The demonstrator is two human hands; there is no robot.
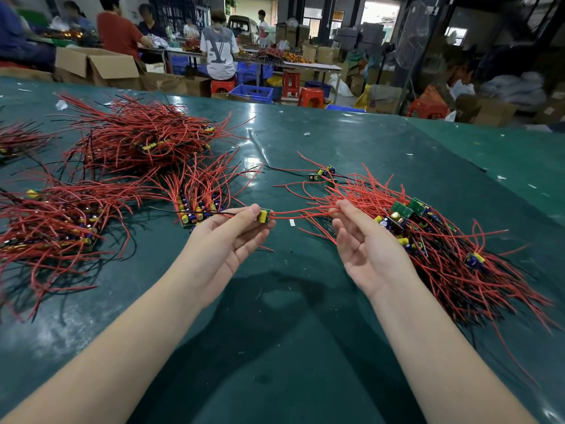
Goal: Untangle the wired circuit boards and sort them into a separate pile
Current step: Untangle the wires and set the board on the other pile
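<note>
While sorted piles (61,221) rest on the green surface (351,142) at left, the left hand (227,237) pinches a small circuit board (264,215); its red wires (301,213) stretch to the right hand (365,240), pinching them beside the tangled heap (443,240).

Green table (351,142) under everything, paper scraps (307,134) scattered well beyond the hands. Far past them: cardboard boxes (97,67), blue crate (252,93), red stools (310,97), seated workers (218,53).
</note>
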